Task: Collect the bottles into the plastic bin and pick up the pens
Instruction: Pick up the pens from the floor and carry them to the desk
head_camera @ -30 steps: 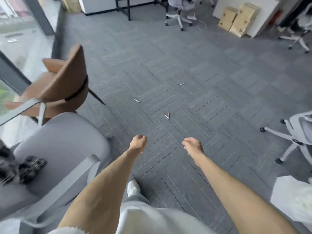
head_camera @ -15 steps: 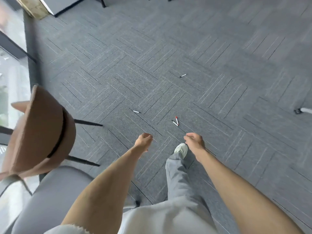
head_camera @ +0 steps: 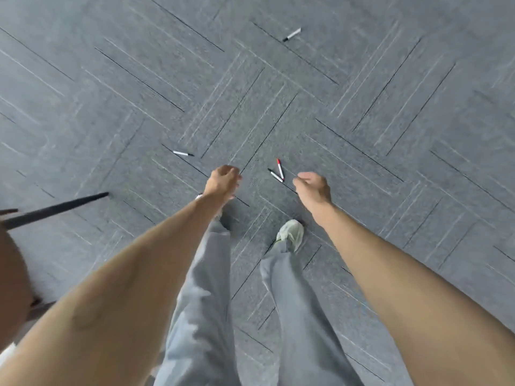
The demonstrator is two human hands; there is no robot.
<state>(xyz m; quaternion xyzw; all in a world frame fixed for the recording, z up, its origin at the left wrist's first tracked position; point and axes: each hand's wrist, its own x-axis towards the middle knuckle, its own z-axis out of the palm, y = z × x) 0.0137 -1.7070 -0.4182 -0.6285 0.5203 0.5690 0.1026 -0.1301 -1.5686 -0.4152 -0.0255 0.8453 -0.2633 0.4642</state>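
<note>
Several white pens lie on the grey carpet. A red-capped pen (head_camera: 280, 169) and a black-capped pen (head_camera: 275, 175) form a V between my hands. Another black-tipped pen (head_camera: 182, 153) lies to the left, above my left hand (head_camera: 223, 181). A fourth pen (head_camera: 291, 34) lies far ahead near the top. My right hand (head_camera: 313, 188) hovers just right of the V pair. Both hands are loosely curled and hold nothing. No bottles or bin are in view.
A black chair leg (head_camera: 55, 206) juts in from the left edge, with a brown seat edge (head_camera: 11, 288) below it. My grey trousers (head_camera: 206, 302) and a pale shoe (head_camera: 291, 235) fill the lower middle.
I have stepped forward and tilted my view down; the pens now sit close to my hands. The chairs have slid out of view to the left.
</note>
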